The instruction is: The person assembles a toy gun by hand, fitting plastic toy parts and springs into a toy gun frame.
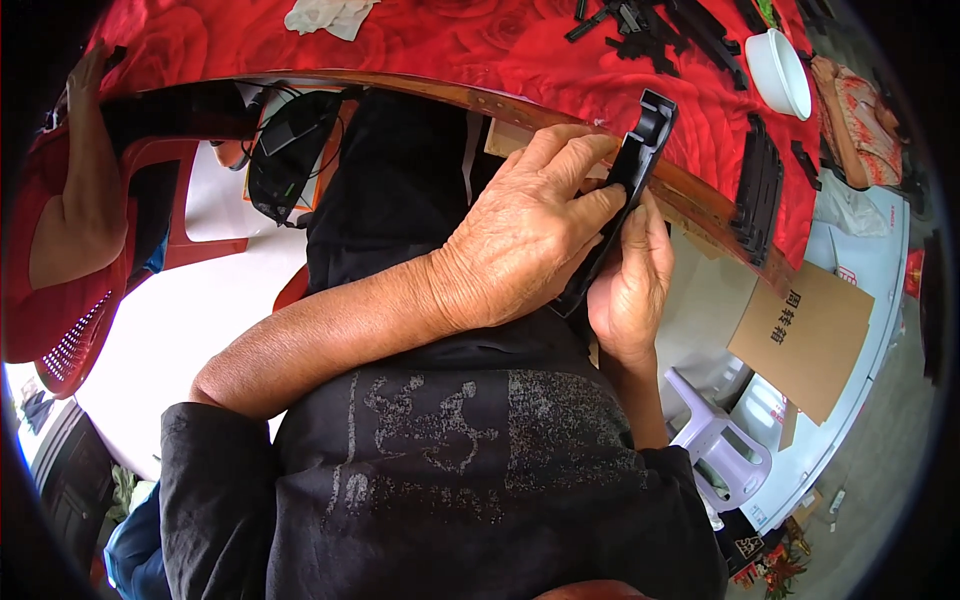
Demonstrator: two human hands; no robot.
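Black plastic piece (634, 158) held aslant: left fingers (598, 207) clasping left edge, right fingers (636, 240) gripping right edge, far end protruding.

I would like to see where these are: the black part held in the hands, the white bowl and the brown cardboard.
Black part (638, 150): head view, on its exposed upper stretch.
White bowl (766, 72): head view, on its side wall.
Brown cardboard (815, 350): head view, on its broad flat face.
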